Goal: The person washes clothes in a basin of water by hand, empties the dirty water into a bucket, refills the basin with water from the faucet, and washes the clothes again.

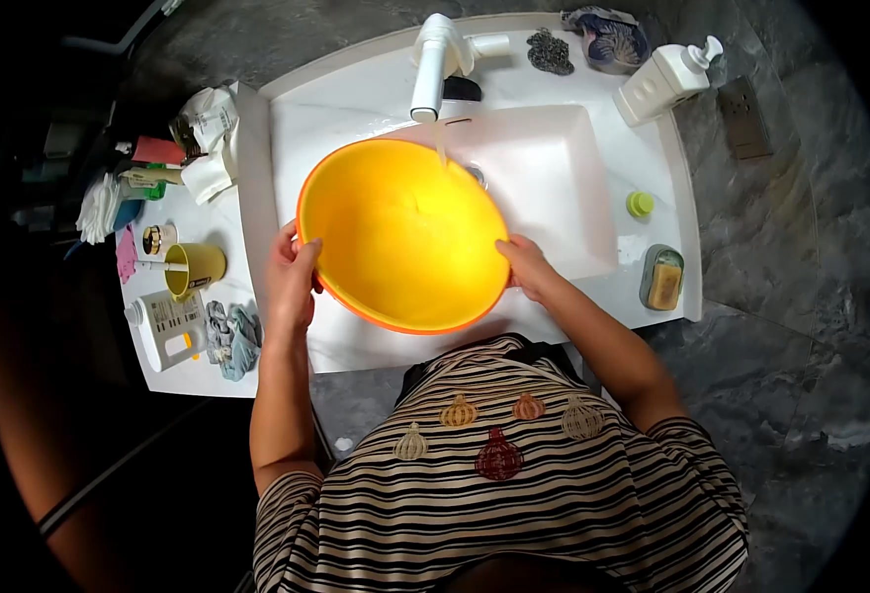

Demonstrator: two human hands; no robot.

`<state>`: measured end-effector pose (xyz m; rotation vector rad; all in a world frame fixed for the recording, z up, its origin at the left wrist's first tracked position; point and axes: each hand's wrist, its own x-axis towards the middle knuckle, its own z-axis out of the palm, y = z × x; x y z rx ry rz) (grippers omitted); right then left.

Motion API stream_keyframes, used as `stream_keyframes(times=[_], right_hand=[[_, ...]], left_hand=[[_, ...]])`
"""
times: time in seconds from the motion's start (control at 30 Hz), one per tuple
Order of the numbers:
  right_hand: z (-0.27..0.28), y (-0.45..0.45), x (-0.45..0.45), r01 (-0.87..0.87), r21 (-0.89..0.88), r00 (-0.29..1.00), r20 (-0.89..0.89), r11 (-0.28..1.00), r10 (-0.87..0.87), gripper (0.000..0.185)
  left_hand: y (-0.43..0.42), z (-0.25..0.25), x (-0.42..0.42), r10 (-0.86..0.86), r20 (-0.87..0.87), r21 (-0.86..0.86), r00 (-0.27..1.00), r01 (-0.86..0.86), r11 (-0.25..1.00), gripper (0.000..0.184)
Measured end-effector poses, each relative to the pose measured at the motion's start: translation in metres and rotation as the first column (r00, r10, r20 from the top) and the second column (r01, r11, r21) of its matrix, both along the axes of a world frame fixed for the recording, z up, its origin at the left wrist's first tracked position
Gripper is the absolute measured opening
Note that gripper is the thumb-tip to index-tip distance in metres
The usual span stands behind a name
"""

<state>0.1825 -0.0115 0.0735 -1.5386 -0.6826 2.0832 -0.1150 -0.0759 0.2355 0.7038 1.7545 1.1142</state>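
A large yellow basin [376, 237] with an orange rim is held over the white sink [564, 188] and its front counter. My left hand [293, 277] grips the rim on the left side, thumb on the inside. On the right side, my right hand [526, 265] pinches the rim with the thumb over the edge. From the white faucet [433, 74] a thin stream of water runs down into the basin near its upper right edge. The basin hides the left part of the sink.
Right of the sink stand a white pump bottle [662, 84], a small green cap [640, 205] and a soap dish [663, 278]. A dark scrubber [551, 51] lies behind. On the left side counter are a yellow cup [196, 269], a white jug [170, 326] and a grey cloth [231, 339].
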Motion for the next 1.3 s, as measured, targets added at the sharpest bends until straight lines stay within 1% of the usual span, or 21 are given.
stream_keyframes(times=[0.07, 0.13, 0.2, 0.27, 0.3, 0.37, 0.5, 0.53, 0.6, 0.63, 0.67, 0.73, 0.77, 0.83, 0.87, 0.93, 1.0, 1.07, 1.17, 1.2, 1.3], right_hand=[[-0.020, 0.004, -0.016, -0.251, -0.110, 0.968, -0.027, 0.962, 0.250, 0.032], [-0.013, 0.010, -0.028, -0.317, -0.134, 0.947, 0.006, 0.939, 0.321, 0.033], [-0.017, 0.011, -0.032, -0.387, -0.162, 0.916, 0.041, 0.908, 0.398, 0.035], [-0.044, 0.009, -0.027, -0.494, -0.151, 0.866, 0.002, 0.856, 0.500, 0.034], [-0.053, 0.011, -0.022, -0.592, -0.136, 0.795, 0.064, 0.795, 0.603, 0.035], [-0.042, 0.008, -0.011, -0.557, -0.111, 0.822, 0.073, 0.823, 0.565, 0.031], [-0.016, 0.015, 0.002, -0.547, -0.064, 0.826, 0.119, 0.835, 0.551, 0.030], [-0.016, 0.015, 0.003, -0.549, -0.056, 0.826, 0.115, 0.834, 0.551, 0.030], [-0.025, 0.018, 0.001, -0.583, -0.055, 0.804, 0.104, 0.811, 0.585, 0.030], [-0.029, 0.019, -0.001, -0.616, -0.051, 0.780, 0.093, 0.786, 0.618, 0.031], [-0.032, 0.016, -0.002, -0.618, -0.050, 0.779, 0.092, 0.785, 0.620, 0.031], [-0.030, 0.015, -0.009, -0.447, 0.088, 0.889, 0.156, 0.890, 0.431, 0.029], [-0.036, 0.018, -0.010, -0.451, 0.091, 0.887, 0.153, 0.888, 0.435, 0.029], [-0.065, 0.027, -0.007, -0.356, 0.297, 0.934, 0.150, 0.886, 0.325, 0.026], [-0.082, 0.039, -0.005, -0.360, 0.295, 0.933, 0.144, 0.885, 0.331, 0.026], [-0.106, 0.071, -0.007, -0.470, 0.340, 0.866, 0.355, 0.814, 0.352, 0.021], [-0.107, 0.087, -0.016, -0.557, 0.652, 0.757, 0.653, 0.514, -0.007, 0.020], [-0.115, 0.107, -0.029, -0.617, 0.622, 0.707, 0.707, 0.481, -0.007, 0.022], [-0.129, 0.126, -0.052, -0.766, 0.585, 0.605, 0.796, 0.266, -0.007, 0.025], [-0.132, 0.129, -0.058, -0.762, 0.592, 0.612, 0.791, 0.261, -0.006, 0.025], [-0.142, 0.136, -0.070, -0.851, 0.501, 0.510, 0.860, 0.158, 0.024, 0.019]], left_hand=[[0.007, 0.019, 0.002, -0.019, -0.003, 0.000, 1.000, 0.019, 1.000, 0.034], [0.017, 0.032, 0.012, 0.003, 0.165, 0.036, 0.986, -0.009, 0.999, 0.040], [0.036, 0.042, 0.026, -0.006, 0.184, 0.015, 0.983, 0.003, 1.000, 0.041], [0.055, 0.048, 0.040, -0.100, 0.256, 0.006, 0.961, 0.102, 0.995, 0.043], [0.063, 0.049, 0.048, -0.100, 0.255, 0.003, 0.962, 0.103, 0.995, 0.043], [0.073, 0.051, 0.062, -0.222, 0.303, 0.071, 0.927, 0.211, 0.975, 0.049], [0.075, 0.064, 0.079, -0.278, 0.375, 0.138, 0.884, 0.244, 0.960, 0.055], [0.072, 0.064, 0.076, -0.277, 0.376, 0.136, 0.884, 0.243, 0.960, 0.055], [0.064, 0.064, 0.068, -0.149, 0.437, 0.107, 0.887, 0.114, 0.988, 0.055], [0.060, 0.069, 0.072, 0.017, 0.361, 0.015, 0.932, -0.024, 1.000, 0.039], [0.052, 0.060, 0.063, 0.019, 0.360, 0.015, 0.933, -0.026, 1.000, 0.039], [0.035, 0.027, 0.031, -0.020, 0.374, 0.027, 0.927, 0.011, 1.000, 0.018], [0.028, 0.024, 0.029, -0.016, 0.370, 0.028, 0.929, 0.006, 1.000, 0.018], [0.009, 0.022, 0.027, 0.082, 0.219, -0.141, 0.972, -0.052, 0.989, 0.013], [0.000, 0.015, 0.025, 0.088, 0.214, -0.145, 0.973, -0.058, 0.988, 0.013], [-0.015, 0.008, 0.023, 0.193, 0.259, -0.102, 0.946, -0.173, 0.980, 0.013], [-0.028, 0.000, 0.034, 0.360, 0.189, -0.060, 0.914, -0.355, 0.933, 0.014], [-0.043, -0.001, 0.033, 0.333, 0.132, 0.011, 0.934, -0.337, 0.941, 0.016], [-0.051, 0.006, 0.039, 0.414, 0.071, 0.030, 0.907, -0.417, 0.908, 0.018], [-0.053, 0.007, 0.040, 0.419, 0.063, 0.036, 0.906, -0.422, 0.906, 0.018], [-0.059, 0.010, 0.040, 0.470, 0.101, 0.039, 0.877, -0.476, 0.879, 0.017]])
